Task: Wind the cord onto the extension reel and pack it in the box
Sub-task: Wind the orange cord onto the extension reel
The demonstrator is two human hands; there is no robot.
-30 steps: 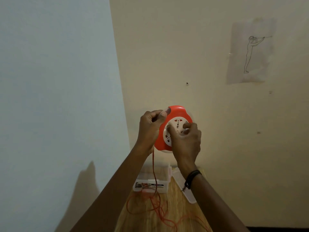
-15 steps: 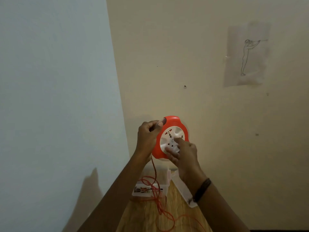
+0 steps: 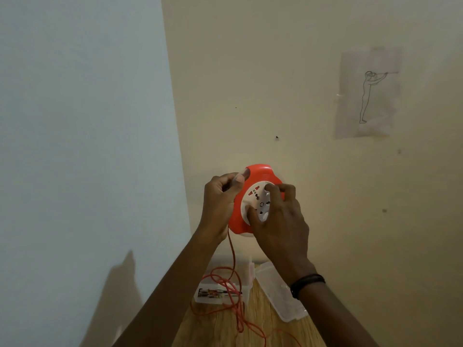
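I hold a red extension reel (image 3: 260,171) with a white socket face (image 3: 255,196) up in front of the wall. My left hand (image 3: 220,204) grips its left rim, thumb on top. My right hand (image 3: 280,219) lies on the white face, fingers curled on its winding disc. A thin red cord (image 3: 231,249) hangs from the reel's lower left down to loose loops on the wooden table (image 3: 275,331). A clear plastic box (image 3: 246,271) stands on the table below the reel, partly under the loops.
The box's clear lid (image 3: 280,291) lies on the table to the right of the box. A blue wall (image 3: 75,146) closes the left, a cream wall (image 3: 300,96) the back, with a taped line drawing (image 3: 368,93) at upper right.
My right hand has turned around the white face, from the lower right to fingers over its top. The cord loops on the table have shifted and drawn upward.
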